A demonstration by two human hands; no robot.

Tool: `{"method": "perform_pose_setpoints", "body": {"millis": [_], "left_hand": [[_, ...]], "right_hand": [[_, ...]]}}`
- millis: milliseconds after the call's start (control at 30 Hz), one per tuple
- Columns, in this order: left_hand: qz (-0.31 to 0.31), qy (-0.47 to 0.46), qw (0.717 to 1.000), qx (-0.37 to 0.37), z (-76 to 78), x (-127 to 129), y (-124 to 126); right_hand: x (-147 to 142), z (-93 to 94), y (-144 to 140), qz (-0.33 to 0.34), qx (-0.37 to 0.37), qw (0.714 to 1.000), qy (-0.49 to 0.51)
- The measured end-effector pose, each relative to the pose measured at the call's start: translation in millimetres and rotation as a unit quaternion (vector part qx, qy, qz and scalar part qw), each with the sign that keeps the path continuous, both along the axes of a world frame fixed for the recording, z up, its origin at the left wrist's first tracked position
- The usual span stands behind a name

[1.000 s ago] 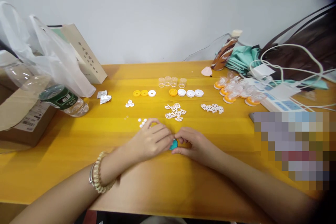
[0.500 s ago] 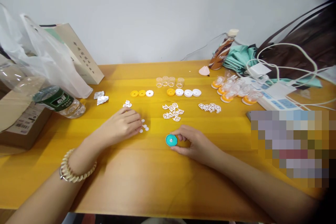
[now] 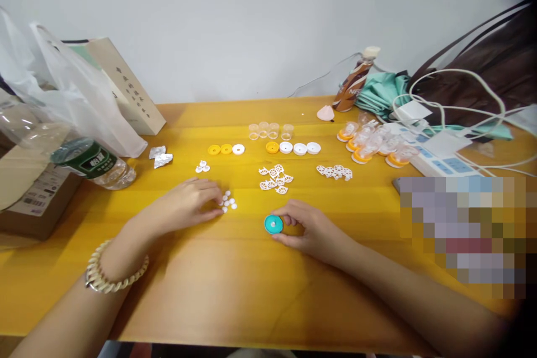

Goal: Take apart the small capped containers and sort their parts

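Teal and round, the small cap [image 3: 273, 224] is lying near the middle of the wooden table [image 3: 251, 291], toward its front edge. The right hand [image 3: 308, 229] is grasping the cap at its right side with fingertips and thumb. The left hand [image 3: 188, 205] is resting flat further left, its fingers loosely curled, and the fingertips are touching a little heap of tiny white discs [image 3: 227, 201]. Behind them white lattice pieces [image 3: 276, 178] are lying.
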State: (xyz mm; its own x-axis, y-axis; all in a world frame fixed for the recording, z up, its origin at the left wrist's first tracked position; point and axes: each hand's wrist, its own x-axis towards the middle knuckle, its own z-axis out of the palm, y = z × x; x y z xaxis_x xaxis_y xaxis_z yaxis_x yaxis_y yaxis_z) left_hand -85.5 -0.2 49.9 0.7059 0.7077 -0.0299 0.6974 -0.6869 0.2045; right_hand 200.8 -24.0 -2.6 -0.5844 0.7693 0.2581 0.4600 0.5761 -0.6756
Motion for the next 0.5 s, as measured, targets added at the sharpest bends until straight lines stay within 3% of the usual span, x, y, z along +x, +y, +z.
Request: {"method": "perform_pose_setpoints", "body": {"millis": [233,500], "left_hand": [[0.058,-0.049,0.997,-0.032,-6.3,-3.9,2.4],[0.06,-0.06,0.995,-0.053,-9.6,0.8,2.4]], "right_hand": [[0.6,-0.6,0.4,0.005,0.006,1.0,0.004],[0.3,-1.4,0.1,0.003,0.011,1.0,0.009]]}}
